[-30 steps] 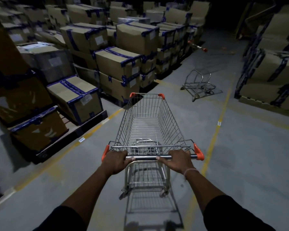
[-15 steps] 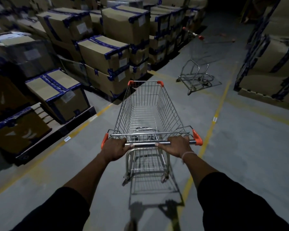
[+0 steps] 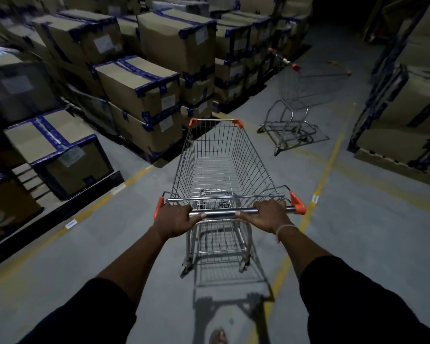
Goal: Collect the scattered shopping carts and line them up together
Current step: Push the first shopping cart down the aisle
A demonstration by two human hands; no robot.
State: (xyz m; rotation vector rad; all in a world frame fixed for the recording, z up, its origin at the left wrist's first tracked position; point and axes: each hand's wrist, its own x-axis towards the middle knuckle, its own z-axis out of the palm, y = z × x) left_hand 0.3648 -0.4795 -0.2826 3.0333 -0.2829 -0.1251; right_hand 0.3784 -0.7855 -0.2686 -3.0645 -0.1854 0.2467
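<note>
An empty wire shopping cart (image 3: 224, 165) with orange corner caps stands on the grey floor right in front of me. My left hand (image 3: 175, 219) grips the left part of its metal handle bar. My right hand (image 3: 266, 216) grips the right part of the same bar. A second shopping cart (image 3: 296, 95) stands ahead to the right in the aisle, its orange-tipped handle toward the boxes on the left.
Stacked cardboard boxes (image 3: 139, 90) with blue tape on pallets line the left side. More boxes (image 3: 407, 103) stand at the right. Yellow floor lines (image 3: 325, 170) run along the aisle between them. My foot (image 3: 217, 336) shows at the bottom.
The cart and I have rolled forward along the aisle. The second cart now appears closer and larger. Both hands keep their hold on the handle.
</note>
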